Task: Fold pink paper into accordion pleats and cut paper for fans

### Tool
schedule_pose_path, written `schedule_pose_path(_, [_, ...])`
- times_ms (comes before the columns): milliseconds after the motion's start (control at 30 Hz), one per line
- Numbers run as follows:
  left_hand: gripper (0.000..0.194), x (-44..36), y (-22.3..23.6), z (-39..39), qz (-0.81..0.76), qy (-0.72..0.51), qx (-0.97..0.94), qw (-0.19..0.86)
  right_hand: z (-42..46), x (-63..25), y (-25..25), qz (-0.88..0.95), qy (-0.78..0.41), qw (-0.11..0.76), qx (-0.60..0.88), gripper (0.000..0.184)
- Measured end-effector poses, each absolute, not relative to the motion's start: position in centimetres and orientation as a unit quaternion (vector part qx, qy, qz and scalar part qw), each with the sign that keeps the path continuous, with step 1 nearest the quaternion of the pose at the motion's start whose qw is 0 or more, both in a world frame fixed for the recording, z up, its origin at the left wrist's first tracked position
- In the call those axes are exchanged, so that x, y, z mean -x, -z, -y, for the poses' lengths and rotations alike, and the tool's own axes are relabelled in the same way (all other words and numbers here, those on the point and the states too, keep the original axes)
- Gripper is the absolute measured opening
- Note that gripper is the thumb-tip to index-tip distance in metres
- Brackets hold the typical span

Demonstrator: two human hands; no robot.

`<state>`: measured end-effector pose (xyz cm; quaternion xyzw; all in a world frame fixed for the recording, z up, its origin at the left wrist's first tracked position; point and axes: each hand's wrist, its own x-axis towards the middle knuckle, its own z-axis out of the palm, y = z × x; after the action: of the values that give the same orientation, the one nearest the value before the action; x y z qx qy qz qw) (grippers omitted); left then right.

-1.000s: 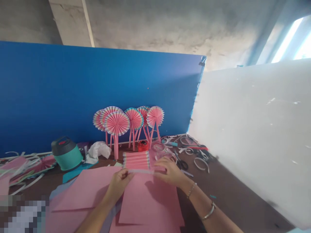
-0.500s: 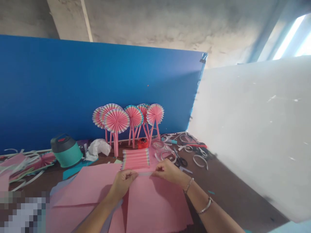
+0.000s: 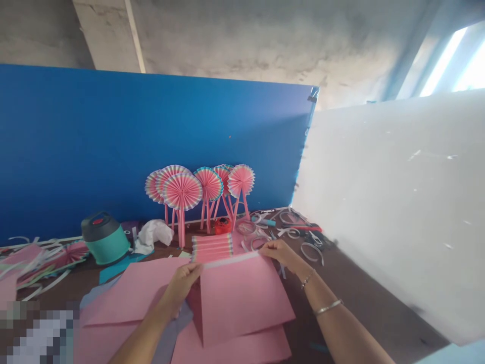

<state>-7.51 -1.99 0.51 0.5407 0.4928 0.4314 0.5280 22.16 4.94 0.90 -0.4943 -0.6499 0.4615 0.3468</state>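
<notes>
A pink paper sheet (image 3: 242, 298) with a pale strip (image 3: 229, 261) along its far edge is held up between my hands. My left hand (image 3: 180, 285) pinches its far left corner. The far right corner is between the fingers of my right hand (image 3: 282, 255), which wears bracelets at the wrist. Under the raised sheet lies more pink paper (image 3: 235, 349). Just beyond it is a pleated pink piece (image 3: 212, 247) with striped edges. Other pink sheets (image 3: 140, 288) spread out beside my left forearm.
Round pink paper fans (image 3: 182, 192) stand against the blue panel (image 3: 94, 136). A teal and grey container (image 3: 108, 242) and crumpled white material (image 3: 154, 233) are at back left. Paper strips (image 3: 312, 253) and a red tape roll (image 3: 223, 225) lie farther back. A white board (image 3: 397, 202) borders the right.
My hands have moved apart along the sheet's far edge to its corners. The sheet's near edge has lifted off the paper below, and the pale strip now shows more fully.
</notes>
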Motion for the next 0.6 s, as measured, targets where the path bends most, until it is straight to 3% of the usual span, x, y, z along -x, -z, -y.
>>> schedule_pose_path(267, [0.04, 7.4, -0.3, 1.8, -0.536, -0.463, -0.496, 0.502, -5.2, -22.0, -0.7, 0.625, -0.423, 0.395, 0.524, 0.043])
schedule_pose_path(367, [0.04, 7.2, -0.2, 1.8, -0.538, -0.476, -0.487, 0.498, -5.5, -22.4, -0.6, 0.588, -0.394, 0.456, 0.54, 0.042])
schedule_pose_path(500, [0.037, 6.7, -0.2, 2.2, -0.537, -0.483, -0.472, 0.506, -5.8, -22.1, -1.5, 0.58, -0.241, 0.539, 0.562, 0.034])
schedule_pose_path(600, [0.033, 6.4, 0.0, 2.4, -0.539, -0.488, -0.461, 0.508, -4.8, -19.4, -2.7, 0.663, -0.14, 0.509, 0.53, 0.02])
